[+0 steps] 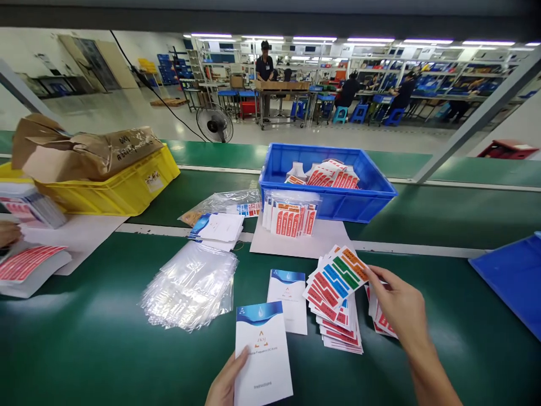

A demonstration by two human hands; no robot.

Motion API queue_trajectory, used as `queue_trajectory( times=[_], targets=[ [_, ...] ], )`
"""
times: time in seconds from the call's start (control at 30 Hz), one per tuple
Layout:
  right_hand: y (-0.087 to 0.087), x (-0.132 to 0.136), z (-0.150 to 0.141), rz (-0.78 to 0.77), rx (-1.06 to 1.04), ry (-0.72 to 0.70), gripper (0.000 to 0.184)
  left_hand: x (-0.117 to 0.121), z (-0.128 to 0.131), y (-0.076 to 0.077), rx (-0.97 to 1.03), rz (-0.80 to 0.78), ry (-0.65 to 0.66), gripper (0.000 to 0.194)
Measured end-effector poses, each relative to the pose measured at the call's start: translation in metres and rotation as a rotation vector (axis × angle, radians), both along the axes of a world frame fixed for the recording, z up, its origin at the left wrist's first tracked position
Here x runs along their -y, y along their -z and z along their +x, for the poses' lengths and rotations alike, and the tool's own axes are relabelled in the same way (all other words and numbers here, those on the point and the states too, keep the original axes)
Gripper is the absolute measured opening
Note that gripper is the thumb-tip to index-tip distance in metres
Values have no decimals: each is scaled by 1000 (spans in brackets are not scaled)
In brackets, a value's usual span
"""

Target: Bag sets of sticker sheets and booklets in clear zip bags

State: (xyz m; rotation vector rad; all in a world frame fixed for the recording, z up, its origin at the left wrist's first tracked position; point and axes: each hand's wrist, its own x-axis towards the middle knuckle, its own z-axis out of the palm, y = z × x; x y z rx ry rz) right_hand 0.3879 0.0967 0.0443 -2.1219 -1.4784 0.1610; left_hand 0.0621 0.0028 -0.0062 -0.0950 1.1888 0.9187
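My left hand [228, 379] grips an instruction booklet [264, 358], white with a blue top band, its thumb on the front cover. Behind it lies a second booklet [289, 304] on the green bench. With thumb and fingers closed, my right hand [399, 304] pinches the corner of a sticker sheet [341, 275] marked in orange, green, blue and red. That sheet is over a fanned stack of sticker sheets [340, 338]. Beside my right wrist sits another small pile of red sticker sheets [382, 318], partly hidden. Clear plastic bags [192, 287] lie stacked to the left.
A blue bin [329, 200] holds packed sticker sheets, with filled bags [291, 217] standing before it. At left are a yellow bin [110, 192] with brown packaging and another person's hand [9, 232] near stacked red-printed sheets [31, 265]. A blue panel [513, 276] stands at right.
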Motion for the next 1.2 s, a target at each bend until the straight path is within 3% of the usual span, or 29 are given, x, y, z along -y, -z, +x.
queue_trajectory(
  times=[0.1, 0.2, 0.27, 0.4, 0.5, 0.6, 0.73, 0.8, 1.0, 1.1, 1.2],
  targets=[
    [-7, 0, 1, 56, 111, 50, 42, -6, 14, -18, 105, 10, -11, 77],
    [-7, -4, 8, -12, 205, 46, 44, -7, 17, -28, 137, 40, -25, 76],
    [-7, -4, 16, -26, 61, 30, 42, -6, 16, -29, 165, 56, -42, 72],
    [-14, 7, 23, -50, -493, -97, 36, -5, 15, -26, 225, 57, -47, 59],
    [-17, 10, 14, -133, -606, -218, 40, -5, 18, -26, 250, 30, -37, 58],
    [-10, 2, 3, -161, -437, -278, 43, -5, 21, -28, 249, 33, -35, 58],
    [8, -13, 3, -85, 172, -192, 46, -5, 18, -30, 214, 20, -59, 59],
    [15, -14, 7, -75, 364, -181, 46, -5, 15, -30, 198, 4, -72, 60],
    [12, -9, 3, 6, 319, -84, 41, -3, 15, -30, 197, -4, -104, 63],
    [13, -13, -3, -21, 245, -179, 48, -4, 13, -29, 205, 9, -97, 60],
    [25, -20, 1, -81, 249, -317, 49, -6, 8, -21, 203, -21, -38, 52]
  ],
)
